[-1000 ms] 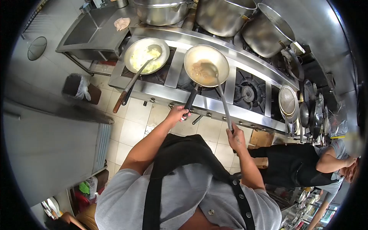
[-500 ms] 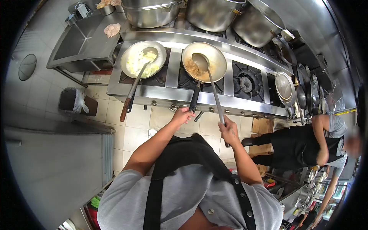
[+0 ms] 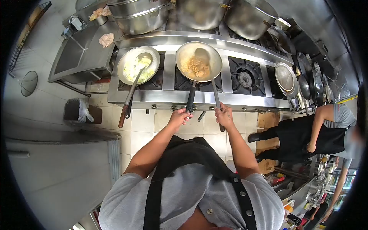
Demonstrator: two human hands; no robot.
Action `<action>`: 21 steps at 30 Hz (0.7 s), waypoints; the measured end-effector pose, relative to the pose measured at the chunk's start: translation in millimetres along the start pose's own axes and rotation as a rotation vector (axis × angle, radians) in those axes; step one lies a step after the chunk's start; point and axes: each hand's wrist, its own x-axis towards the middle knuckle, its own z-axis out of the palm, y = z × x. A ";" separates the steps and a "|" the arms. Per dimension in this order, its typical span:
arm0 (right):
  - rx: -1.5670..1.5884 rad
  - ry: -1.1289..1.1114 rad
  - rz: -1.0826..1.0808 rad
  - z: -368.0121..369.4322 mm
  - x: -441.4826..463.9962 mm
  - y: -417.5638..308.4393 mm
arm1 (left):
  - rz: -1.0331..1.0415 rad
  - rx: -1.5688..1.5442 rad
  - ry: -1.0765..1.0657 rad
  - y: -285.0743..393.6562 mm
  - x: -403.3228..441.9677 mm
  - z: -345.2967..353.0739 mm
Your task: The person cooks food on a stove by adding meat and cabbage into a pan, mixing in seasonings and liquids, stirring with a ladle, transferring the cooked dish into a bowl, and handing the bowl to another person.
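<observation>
A frying pan (image 3: 183, 51) sits over the middle burner with brown cooked pieces (image 3: 193, 67) in it. My left hand (image 3: 179, 118) is closed around the end of its black handle. Gripped in my right hand (image 3: 224, 115) is a long ladle (image 3: 214, 87), its bowl resting inside that pan toward the far right side. To the left, a second pan (image 3: 122, 71) holds pale yellow-green food, and a wooden-handled ladle (image 3: 130, 96) leans in it over the front edge.
Bare burner (image 3: 244, 78) to the right of the pans. Large pots (image 3: 142, 20) line the back. Strainers (image 3: 284, 76) and woks hang at right, near a co-worker in a black apron (image 3: 295, 138). A sink (image 3: 71, 53) and a lined bin (image 3: 82, 111) are at left.
The ladle's bowl has shifted toward the pan's far side, and the brown pieces now lie more spread across the middle. My right hand has moved forward. The co-worker's arm has shifted.
</observation>
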 end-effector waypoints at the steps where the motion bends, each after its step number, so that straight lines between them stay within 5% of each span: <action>1: -0.109 -0.022 -0.048 -7.3 -11.7 -10.4 | -0.001 0.004 0.012 0.8 -1.9 1.4; 4: -0.525 0.037 -0.388 -36.7 -55.5 -17.6 | -0.009 0.026 0.042 5.6 -4.8 4.9; 12: -0.837 0.000 -0.320 -86.5 -89.9 3.2 | -0.013 0.044 0.129 5.6 -6.2 11.7; 17: -0.616 0.207 -0.350 -49.1 -23.2 25.9 | 0.009 0.043 0.166 1.6 -6.3 13.8; 21: -0.208 0.137 -0.232 -5.8 19.2 24.3 | 0.003 0.033 0.163 4.3 -10.3 15.6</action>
